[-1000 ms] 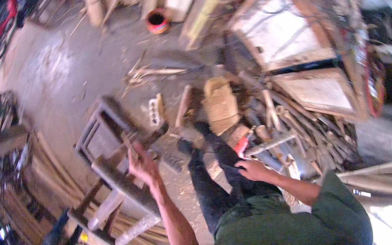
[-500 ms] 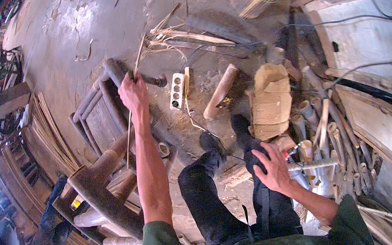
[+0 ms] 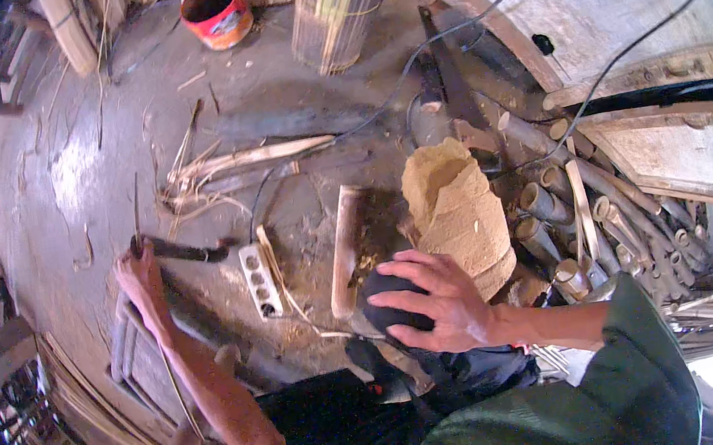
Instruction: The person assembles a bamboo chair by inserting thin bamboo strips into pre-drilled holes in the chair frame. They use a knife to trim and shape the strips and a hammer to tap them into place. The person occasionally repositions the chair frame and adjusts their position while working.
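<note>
We see a red and orange bucket (image 3: 223, 31) on the floor at eleven o'clock and a tied bundle of slats (image 3: 338, 13) at twelve. Pale split strips (image 3: 275, 153) lie heaped at ten o'clock; a white socket strip (image 3: 254, 276) sits at eight, near the middle. We find a tan slab (image 3: 462, 217) at three o'clock, close in, with bamboo lengths (image 3: 623, 228) piled beyond it towards four. White panels (image 3: 611, 4) fill two o'clock, a dark cable crossing them.
</note>
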The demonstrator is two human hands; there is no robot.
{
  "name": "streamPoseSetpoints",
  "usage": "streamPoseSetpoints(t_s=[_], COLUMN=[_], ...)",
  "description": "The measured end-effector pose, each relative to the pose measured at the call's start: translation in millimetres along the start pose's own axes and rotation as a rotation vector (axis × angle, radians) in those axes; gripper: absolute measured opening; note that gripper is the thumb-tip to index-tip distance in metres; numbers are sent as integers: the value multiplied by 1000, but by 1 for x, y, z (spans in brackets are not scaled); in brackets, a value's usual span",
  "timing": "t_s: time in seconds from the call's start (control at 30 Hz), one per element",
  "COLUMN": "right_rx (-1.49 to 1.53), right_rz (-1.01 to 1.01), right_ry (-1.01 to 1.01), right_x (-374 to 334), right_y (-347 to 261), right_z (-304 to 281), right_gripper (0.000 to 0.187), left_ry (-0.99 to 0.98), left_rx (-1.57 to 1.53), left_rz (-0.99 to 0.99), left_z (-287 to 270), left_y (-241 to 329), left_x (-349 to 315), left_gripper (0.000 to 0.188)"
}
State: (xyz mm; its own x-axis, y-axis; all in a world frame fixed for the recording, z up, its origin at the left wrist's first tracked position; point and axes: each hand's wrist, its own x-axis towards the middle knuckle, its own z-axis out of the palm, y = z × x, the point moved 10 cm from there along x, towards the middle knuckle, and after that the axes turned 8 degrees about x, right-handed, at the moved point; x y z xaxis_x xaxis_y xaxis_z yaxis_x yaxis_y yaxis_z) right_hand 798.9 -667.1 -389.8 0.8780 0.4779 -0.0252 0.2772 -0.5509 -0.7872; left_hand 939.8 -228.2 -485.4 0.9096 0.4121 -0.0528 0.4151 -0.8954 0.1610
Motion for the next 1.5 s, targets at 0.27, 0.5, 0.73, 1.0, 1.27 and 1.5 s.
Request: streamPoseSetpoints(t_s=[0.27, 0.5, 0.73, 1.0, 1.27, 1.5], right_rx=[49, 76, 289, -388, -472, 1005], right_rz=[-111, -67, -11, 430, 504, 667], right_ry=[216, 209, 603, 546, 330, 735], right_x=[33, 60, 54, 81, 119, 64], right_y=[11, 31, 141, 384, 483, 423], right_z=[14, 27, -18, -72, -35, -33], right_gripper=[38, 37, 21, 27, 32, 36], left_ry=[-48, 30, 176, 187, 123, 248], left_rx=[139, 265, 173, 220, 104, -17], left_rz=[43, 60, 44, -209, -355, -398], left_z=[12, 27, 35, 14, 1, -16], left_y=[82, 114, 87, 40, -27, -60], left_x=[1, -10, -18, -28, -69, -103], left_gripper=[43, 34, 35, 47, 42, 42])
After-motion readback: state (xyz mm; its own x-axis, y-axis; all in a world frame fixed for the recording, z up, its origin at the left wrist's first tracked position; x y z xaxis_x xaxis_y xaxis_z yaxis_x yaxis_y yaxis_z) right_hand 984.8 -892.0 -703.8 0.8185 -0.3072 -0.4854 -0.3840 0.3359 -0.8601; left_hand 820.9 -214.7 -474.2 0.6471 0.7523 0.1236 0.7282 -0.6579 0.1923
